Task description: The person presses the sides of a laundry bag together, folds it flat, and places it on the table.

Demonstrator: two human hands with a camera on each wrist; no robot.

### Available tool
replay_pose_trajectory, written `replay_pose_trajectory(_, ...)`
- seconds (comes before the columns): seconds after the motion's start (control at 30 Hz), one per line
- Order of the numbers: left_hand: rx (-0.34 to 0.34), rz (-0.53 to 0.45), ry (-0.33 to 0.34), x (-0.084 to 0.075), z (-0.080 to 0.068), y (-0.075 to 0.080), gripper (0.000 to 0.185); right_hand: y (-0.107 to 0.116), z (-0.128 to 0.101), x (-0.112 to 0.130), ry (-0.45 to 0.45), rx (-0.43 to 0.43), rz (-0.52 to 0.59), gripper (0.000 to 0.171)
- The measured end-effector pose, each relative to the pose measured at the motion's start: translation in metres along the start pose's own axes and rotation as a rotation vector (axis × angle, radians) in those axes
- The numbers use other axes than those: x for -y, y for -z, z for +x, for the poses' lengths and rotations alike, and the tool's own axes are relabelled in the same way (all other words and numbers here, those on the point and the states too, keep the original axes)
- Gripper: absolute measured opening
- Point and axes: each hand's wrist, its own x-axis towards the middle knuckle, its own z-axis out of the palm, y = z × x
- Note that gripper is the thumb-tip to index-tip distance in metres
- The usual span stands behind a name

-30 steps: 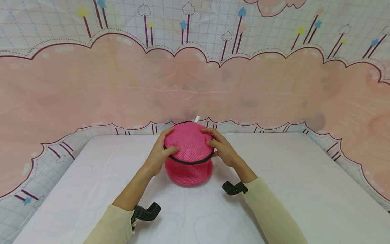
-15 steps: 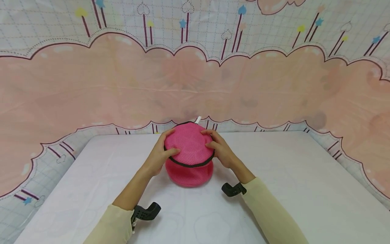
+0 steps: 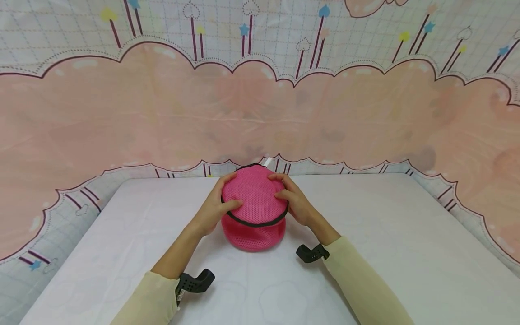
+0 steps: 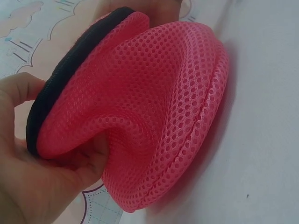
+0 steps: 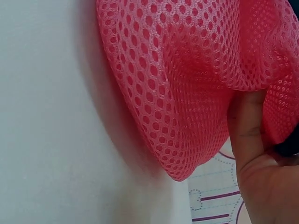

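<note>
Pink mesh bag [image 3: 255,210], round, with a black trim band [image 3: 253,222] running around it below the domed top. It sits on the white table [image 3: 386,253], centred left to right and toward the far edge, its base touching the tabletop. A small white tab [image 3: 266,161] sticks up at its far side.

Left hand [image 3: 215,205]: on the left side of the bag, thumb laid over the top mesh, the other fingers wrapped round the far-left side. In the left wrist view the left hand [image 4: 37,177] has its fingers curled in and pressing a dent into the pink mesh bag [image 4: 154,107] just beside the black trim band [image 4: 60,79]. It grips the bag.

Right hand [image 3: 294,203]: on the right side of the bag, fingers bent over the top mesh, thumb low at the trim. In the right wrist view one finger of the right hand [image 5: 261,172] lies against the underside of a fold of the pink mesh bag [image 5: 187,79]. It holds the bag.

Both forearms wear pale yellow sleeves [image 3: 361,284], each with a black wrist mount [image 3: 312,253].

Behind the table hangs a pink and white patterned backdrop [image 3: 260,104].
</note>
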Motion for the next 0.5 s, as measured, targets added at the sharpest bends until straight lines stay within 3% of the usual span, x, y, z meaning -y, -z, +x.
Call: replay_pose_trajectory(0.5,0.044,0.022,0.017,0.0056,0.0015,0.0018,0.072,0.0010,-0.0007,-0.0035,-0.012,0.007,-0.039,0.053)
